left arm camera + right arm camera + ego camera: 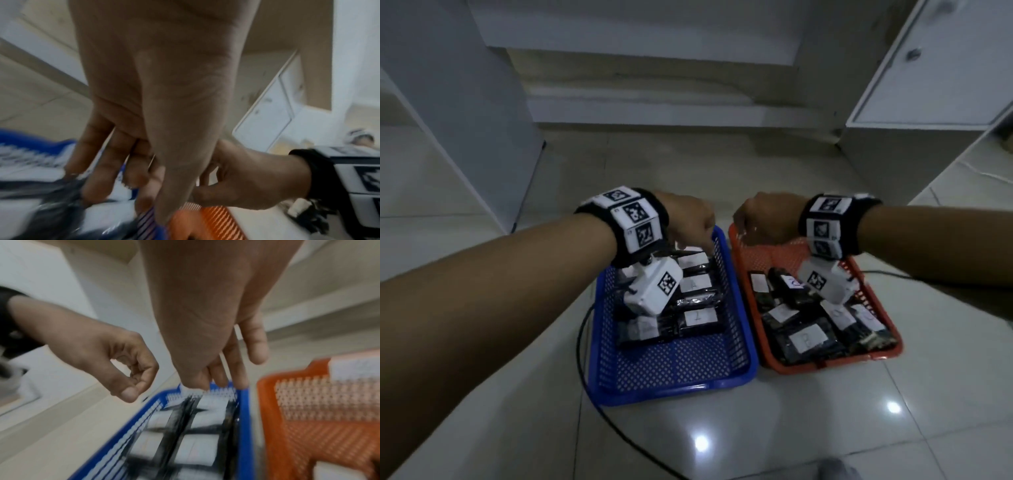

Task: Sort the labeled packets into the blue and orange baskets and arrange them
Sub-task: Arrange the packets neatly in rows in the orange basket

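head view: floor point(825, 428) tiled, glossy, one black cable point(599, 411) curling past the near left corner of the blue basket point(674, 380).

two baskets, side by side, rims nearly touching: blue basket on the left, orange basket point(835, 365) on the right.

blue basket: dark packets point(700, 320) with white labels, laid in two neat columns toward the far end; at least 5 labels countable, the rest hidden under the left wrist camera. near third of the basket is bare mesh.

orange basket: dark packets point(808, 339) lying loosely at mixed angles; about 6 labels visible, some hidden under the right wrist camera. nearest one reads "b".

left hand point(688, 219): over the far end of the blue basket, fingers pointing down and loosely curled; right wrist view shows thumb and forefinger bent toward each other with nothing between them. holds nothing.

right hand point(765, 219): over the far left corner of the orange basket. right wrist view shows fingers hanging straight and relaxed, no packet in them.

far: 2 white cabinets point(928, 68), left and right.
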